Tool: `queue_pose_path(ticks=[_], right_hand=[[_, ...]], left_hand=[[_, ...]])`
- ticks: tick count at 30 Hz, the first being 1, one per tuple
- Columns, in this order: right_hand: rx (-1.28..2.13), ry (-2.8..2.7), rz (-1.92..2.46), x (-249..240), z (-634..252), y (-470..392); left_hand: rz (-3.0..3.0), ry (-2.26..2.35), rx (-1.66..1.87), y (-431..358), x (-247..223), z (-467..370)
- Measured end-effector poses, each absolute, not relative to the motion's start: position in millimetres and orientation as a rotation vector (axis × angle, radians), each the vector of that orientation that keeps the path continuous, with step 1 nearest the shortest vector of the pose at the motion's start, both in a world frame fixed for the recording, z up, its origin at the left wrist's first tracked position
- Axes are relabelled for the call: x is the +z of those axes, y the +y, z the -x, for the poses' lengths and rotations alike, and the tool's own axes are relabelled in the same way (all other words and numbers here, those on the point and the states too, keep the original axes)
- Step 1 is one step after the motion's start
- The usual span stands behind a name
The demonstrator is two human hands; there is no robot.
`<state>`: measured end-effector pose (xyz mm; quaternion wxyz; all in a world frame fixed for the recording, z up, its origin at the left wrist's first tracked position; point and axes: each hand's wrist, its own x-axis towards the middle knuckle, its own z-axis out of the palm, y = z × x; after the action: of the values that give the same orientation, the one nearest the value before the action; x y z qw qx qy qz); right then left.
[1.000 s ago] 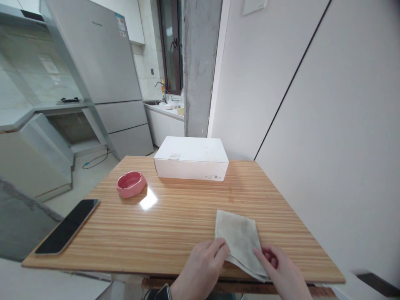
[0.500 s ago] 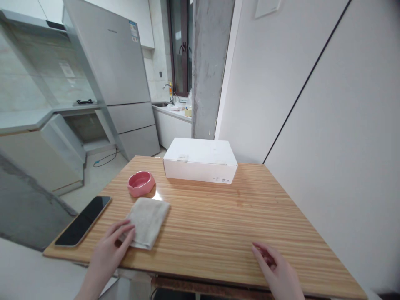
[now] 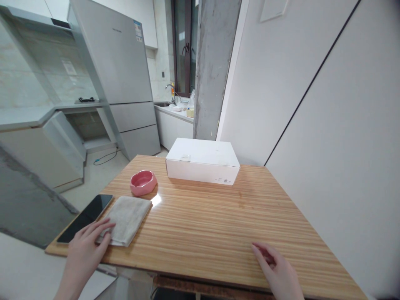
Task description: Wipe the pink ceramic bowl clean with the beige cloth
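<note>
On the left of the table, my left hand [image 3: 89, 246] has its fingers and thumb on the left edge of a folded grey cloth [image 3: 131, 216], gripping it there. The cloth lies flat, its left side close to a black phone [image 3: 84, 218] whose lower end is partly behind my hand. Just beyond the cloth sits a pink ashtray [image 3: 143, 183]. My right hand [image 3: 275, 266] rests near the front edge at the right, fingers curled towards the thumb, with nothing visible in them.
A white cardboard box [image 3: 202, 162] stands at the back of the wooden table [image 3: 225, 225]. A white wall [image 3: 343, 146] rises along the right side. Behind the table are a fridge [image 3: 112, 62], a kitchen counter with a sink [image 3: 163, 104], and a concrete pillar [image 3: 213, 71].
My left hand has slid left, and the cloth has moved left with it, up to the phone. The right hand stays put. The view has shifted slightly.
</note>
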<state>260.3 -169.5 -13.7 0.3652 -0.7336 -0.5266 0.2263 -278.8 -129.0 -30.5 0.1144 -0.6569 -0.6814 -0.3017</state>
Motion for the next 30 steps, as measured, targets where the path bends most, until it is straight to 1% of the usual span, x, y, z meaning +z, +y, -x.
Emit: queue_pose_path(ticks=[2,4,8,11,14,18,25,30], right_hand=[[0.599,-1.317,1.828,-12.3,-258.1,-164.5],[0.629,-1.285,1.731,-10.6,-249.1,-155.8],[0.713,-1.241,1.500,-7.9,-207.8,-132.6],[0.826,-1.211,1.327,-8.1,-170.3,-119.3],[0.925,-1.222,1.234,-9.8,-145.3,-114.8],[0.988,-1.303,1.178,-11.5,-136.3,-116.9],[0.969,-1.436,1.242,-8.5,-138.8,-118.7],[0.911,-1.500,1.296,-9.3,-138.8,-120.0]], left_hand=[[1.789,-1.972,-0.952,-128.0,-21.9,256.7],[1.768,-1.931,-1.100,-125.0,-11.8,221.5],[2.212,-2.018,-1.428,-114.3,3.9,126.9],[2.549,-2.098,-1.459,-109.3,10.3,60.7],[2.756,-2.075,-1.465,-109.5,13.7,18.0],[2.846,-2.112,-1.580,-112.5,11.3,-1.8],[2.918,-2.066,-1.680,-116.6,4.2,0.7],[2.964,-2.027,-1.643,-117.8,4.8,1.1]])
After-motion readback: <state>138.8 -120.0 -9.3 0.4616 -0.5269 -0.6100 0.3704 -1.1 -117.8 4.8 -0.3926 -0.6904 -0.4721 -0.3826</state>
